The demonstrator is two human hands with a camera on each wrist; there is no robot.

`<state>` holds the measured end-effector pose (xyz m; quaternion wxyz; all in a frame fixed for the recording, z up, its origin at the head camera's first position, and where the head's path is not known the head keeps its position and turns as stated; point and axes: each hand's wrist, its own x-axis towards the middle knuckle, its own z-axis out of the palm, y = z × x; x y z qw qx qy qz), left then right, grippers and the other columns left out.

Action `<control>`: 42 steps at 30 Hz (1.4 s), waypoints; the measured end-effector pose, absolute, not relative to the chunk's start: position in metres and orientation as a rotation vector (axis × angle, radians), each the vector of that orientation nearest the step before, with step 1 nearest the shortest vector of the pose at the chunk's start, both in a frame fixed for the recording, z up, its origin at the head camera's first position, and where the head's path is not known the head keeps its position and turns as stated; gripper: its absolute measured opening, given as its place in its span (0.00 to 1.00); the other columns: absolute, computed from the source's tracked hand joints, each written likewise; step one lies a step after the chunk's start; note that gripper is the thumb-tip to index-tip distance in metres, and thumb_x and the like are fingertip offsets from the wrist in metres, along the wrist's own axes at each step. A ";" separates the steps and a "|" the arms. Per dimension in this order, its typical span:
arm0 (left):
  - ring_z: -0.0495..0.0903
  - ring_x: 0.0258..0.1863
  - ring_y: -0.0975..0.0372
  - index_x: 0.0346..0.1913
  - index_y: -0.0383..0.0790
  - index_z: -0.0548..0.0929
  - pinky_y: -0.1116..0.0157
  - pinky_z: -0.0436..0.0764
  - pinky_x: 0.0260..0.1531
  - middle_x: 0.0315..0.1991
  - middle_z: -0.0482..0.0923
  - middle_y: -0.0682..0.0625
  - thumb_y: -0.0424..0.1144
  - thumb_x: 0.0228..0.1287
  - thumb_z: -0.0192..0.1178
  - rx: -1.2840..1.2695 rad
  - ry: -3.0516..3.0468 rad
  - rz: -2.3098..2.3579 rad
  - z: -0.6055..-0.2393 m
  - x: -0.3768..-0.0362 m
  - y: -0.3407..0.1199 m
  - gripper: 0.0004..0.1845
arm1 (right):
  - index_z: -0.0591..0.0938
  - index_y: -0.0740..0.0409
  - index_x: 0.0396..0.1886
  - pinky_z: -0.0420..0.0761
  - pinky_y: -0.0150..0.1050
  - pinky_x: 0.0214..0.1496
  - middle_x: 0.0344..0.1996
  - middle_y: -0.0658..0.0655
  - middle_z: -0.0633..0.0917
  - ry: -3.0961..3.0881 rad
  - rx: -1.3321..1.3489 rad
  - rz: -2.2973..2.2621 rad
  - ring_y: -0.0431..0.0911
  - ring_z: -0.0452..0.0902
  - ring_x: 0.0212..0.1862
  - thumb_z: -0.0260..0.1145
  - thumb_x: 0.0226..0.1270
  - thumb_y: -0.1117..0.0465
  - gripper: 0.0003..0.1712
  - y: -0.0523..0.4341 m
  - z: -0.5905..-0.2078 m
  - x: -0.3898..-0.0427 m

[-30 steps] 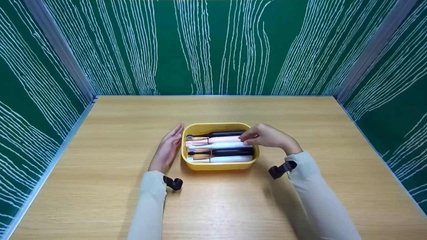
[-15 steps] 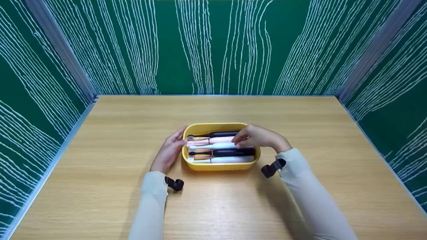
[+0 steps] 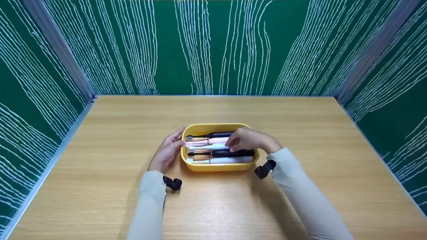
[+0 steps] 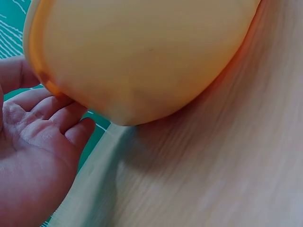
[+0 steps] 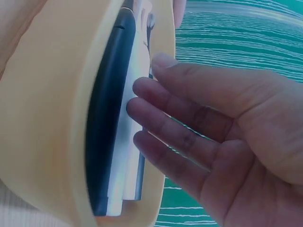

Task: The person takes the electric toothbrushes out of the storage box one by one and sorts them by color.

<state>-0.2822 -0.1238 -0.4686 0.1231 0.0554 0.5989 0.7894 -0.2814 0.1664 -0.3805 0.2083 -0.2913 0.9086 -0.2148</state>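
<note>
A yellow box [image 3: 218, 168] with rounded corners holds a row of electric toothbrushes in the head view. From far to near lie a black one [image 3: 220, 134], a pink one [image 3: 217, 140], a pale blue-white one [image 3: 217, 146], a black one [image 3: 242, 153] and a white one [image 3: 232, 160]. My left hand [image 3: 166, 149] grips the box's left end, thumb at the rim and fingers along the outer wall. Inside the box, my right hand [image 3: 252, 139] has its fingertips at the pale toothbrush handle, covering its right part. The right wrist view shows bent, spread fingers [image 5: 175, 132] against the handles.
The box stands on a light wooden table [image 3: 213, 200]. Green panels [image 3: 173, 50] with white wavy lines rise behind and on both sides, joined by grey posts [image 3: 63, 50]. A small black camera [image 3: 172, 183] sits on each wrist.
My right hand has moved left along the toothbrush handles and slightly nearer. My left thumb has come in to the box rim. The toothbrushes keep their places.
</note>
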 end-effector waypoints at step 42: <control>0.54 0.75 0.54 0.74 0.33 0.52 0.63 0.59 0.72 0.77 0.49 0.43 0.19 0.58 0.45 0.183 1.844 2.191 -0.464 -0.281 -0.130 0.38 | 0.85 0.53 0.48 0.80 0.39 0.51 0.33 0.50 0.81 2.583 -0.789 -0.302 0.43 0.75 0.39 0.72 0.57 0.63 0.17 0.138 -0.385 -0.272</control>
